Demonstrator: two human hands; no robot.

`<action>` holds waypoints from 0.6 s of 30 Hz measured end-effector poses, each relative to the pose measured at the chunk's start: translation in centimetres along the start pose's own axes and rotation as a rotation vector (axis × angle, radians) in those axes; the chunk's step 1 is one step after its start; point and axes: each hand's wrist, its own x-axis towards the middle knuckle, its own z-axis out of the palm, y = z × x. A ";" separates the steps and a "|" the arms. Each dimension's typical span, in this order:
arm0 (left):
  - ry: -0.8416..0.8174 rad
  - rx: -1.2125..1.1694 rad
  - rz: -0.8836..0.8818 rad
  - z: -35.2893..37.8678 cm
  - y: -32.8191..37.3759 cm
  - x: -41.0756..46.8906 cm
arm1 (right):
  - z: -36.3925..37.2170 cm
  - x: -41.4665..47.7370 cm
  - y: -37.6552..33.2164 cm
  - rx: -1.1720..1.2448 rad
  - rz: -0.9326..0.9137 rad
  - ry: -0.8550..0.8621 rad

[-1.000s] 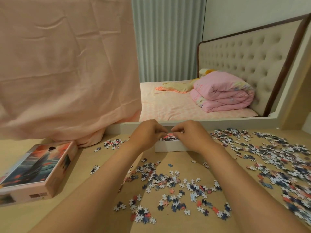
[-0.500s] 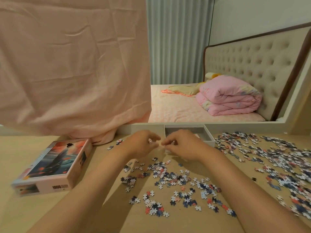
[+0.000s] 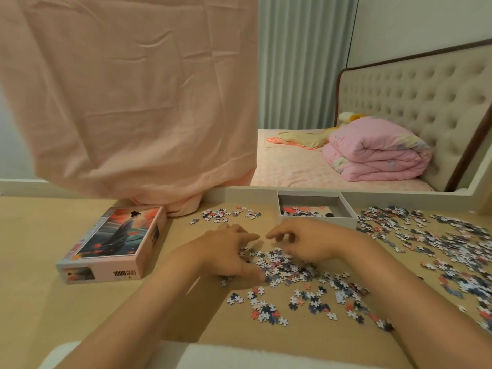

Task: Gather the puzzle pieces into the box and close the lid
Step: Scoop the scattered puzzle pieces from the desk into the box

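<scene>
Bracketing a central heap of puzzle pieces (image 3: 282, 265), the left hand (image 3: 229, 251) and the right hand (image 3: 306, 243) are set low on the table (image 3: 53, 302), close together, with their fingertips almost meeting at the heap's far side. The left hand is laid with fairly straight, spread fingers on the pieces and its thumb at the near side. The right hand's fingers are curled, and whether pieces are pinched beneath them cannot be told. This placing is judged to serve raking: loose pieces are drawn into 1 mound so that more can be lifted at once.

The box (image 3: 319, 222) stands open just beyond the right hand, against the raised ledge (image 3: 239, 191) at the table's far edge, and only a few pieces are seen inside it. The lid (image 3: 114, 241) lies picture side up at the left, well apart from the box, probably so the path stays free. A far larger scatter (image 3: 439, 249) is spread over the right side, so the task is judged to be at an early stage.

The box's front wall must be cleared by any handful carried over. Bare table lies between the lid and the left hand. A pink cloth (image 3: 127, 102) hangs down to the table behind the lid, and some pieces lie not far from the near edge.
</scene>
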 end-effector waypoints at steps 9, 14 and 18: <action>0.088 0.031 0.078 1.7 2.7 1.0 | 0.0 -1.8 1.4 -0.124 0.318 -0.144; 0.135 -0.062 0.123 1.8 2.1 1.2 | 0.7 -1.2 0.7 -0.075 0.214 -0.026; 0.150 0.024 0.062 1.2 1.4 0.6 | 0.6 -1.1 0.7 -0.045 0.219 -0.050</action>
